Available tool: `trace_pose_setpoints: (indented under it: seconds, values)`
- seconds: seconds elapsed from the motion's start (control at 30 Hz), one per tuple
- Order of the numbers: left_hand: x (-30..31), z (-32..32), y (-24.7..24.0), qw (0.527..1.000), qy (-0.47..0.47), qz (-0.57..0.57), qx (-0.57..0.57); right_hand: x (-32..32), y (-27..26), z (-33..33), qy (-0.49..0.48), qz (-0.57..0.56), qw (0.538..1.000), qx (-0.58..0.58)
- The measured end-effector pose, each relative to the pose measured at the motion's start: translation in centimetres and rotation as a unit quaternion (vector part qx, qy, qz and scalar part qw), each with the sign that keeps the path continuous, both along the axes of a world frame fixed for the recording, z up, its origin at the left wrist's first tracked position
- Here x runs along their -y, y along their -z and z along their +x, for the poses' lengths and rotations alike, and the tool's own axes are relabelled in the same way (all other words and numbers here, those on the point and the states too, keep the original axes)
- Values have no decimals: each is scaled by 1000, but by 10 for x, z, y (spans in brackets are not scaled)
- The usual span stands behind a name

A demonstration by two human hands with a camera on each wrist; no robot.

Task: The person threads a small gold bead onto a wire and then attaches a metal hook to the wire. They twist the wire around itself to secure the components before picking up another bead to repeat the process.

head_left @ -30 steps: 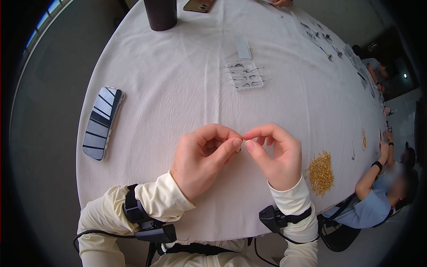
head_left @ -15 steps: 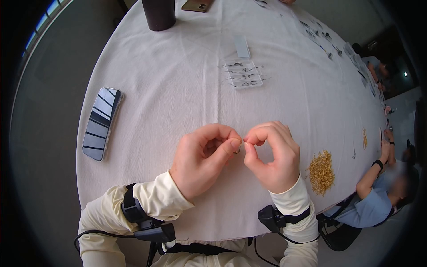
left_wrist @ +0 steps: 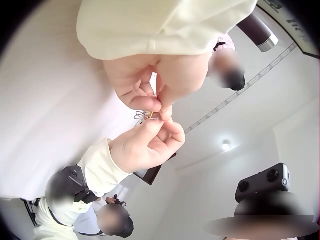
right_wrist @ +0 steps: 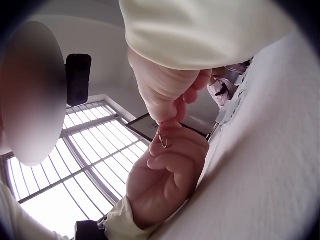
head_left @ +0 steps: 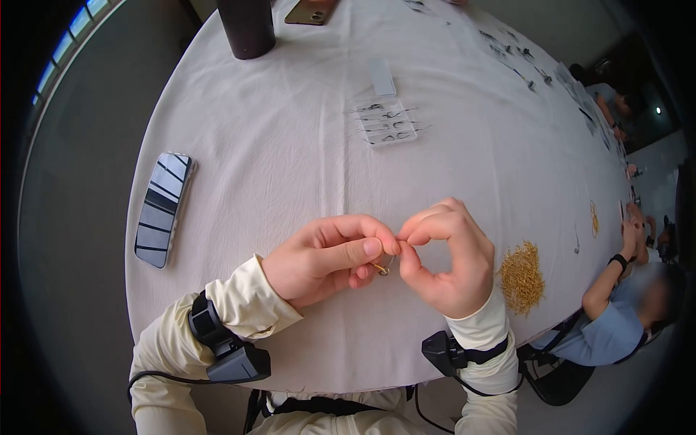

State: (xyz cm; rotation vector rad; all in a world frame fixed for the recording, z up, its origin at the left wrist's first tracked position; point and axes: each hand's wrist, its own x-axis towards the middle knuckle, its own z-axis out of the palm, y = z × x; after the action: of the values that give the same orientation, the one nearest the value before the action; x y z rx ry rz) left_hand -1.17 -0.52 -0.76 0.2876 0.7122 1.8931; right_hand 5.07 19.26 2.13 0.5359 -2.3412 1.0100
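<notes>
Over the cloth, the left hand (head_left: 322, 257) pinches a small hook-like wire piece (head_left: 384, 270) with a gold bit on it between thumb and forefinger. Its fingertips meet those of the right hand (head_left: 455, 261), whose thumb and forefinger also pinch at the piece; what exactly they grip is hidden. In the left wrist view, thin wire loops (left_wrist: 140, 115) and a yellow bit (left_wrist: 151, 114) show between the fingertips. A curved metal hook (right_wrist: 164, 140) lies against the left fingers in the right wrist view.
A pile of small gold pieces (head_left: 522, 278) lies right of the hands. Ahead is a clear compartment box (head_left: 386, 130) holding hooks, with a pale lid (head_left: 382, 78) behind. A phone (head_left: 164, 210) lies left, a dark cup (head_left: 246, 29) far left. People sit at the right edge.
The left hand has turned and shifted slightly down, baring the hook and gold bit beneath its fingers. The right hand's fingers have curled more, and its fingertips have come against the left ones.
</notes>
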Motion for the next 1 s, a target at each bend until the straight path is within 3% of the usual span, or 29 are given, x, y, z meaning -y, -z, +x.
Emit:
trace_pose_setpoints:
  seconds: [0.17, 0.43, 0.63, 0.9, 1.0]
  values:
    - [0, -1, -5, 999, -38, -24, 26, 1, -2, -1, 3, 0, 1000, 5]
    - [-6, 6, -7, 985, -92, -120, -88, 1, 0, 1, 30, 22, 999, 2]
    - [-9, 9, -12, 975, -120, -154, -101, -2, 3, 0, 39, 27, 999, -4]
    - [-7, 5, -14, 985, -86, -142, -54, -4, -2, 0, 42, 28, 999, 3]
    - [-6, 1, -13, 989, -107, -102, -8, -5, -6, 2, 52, -45, 993, 97]
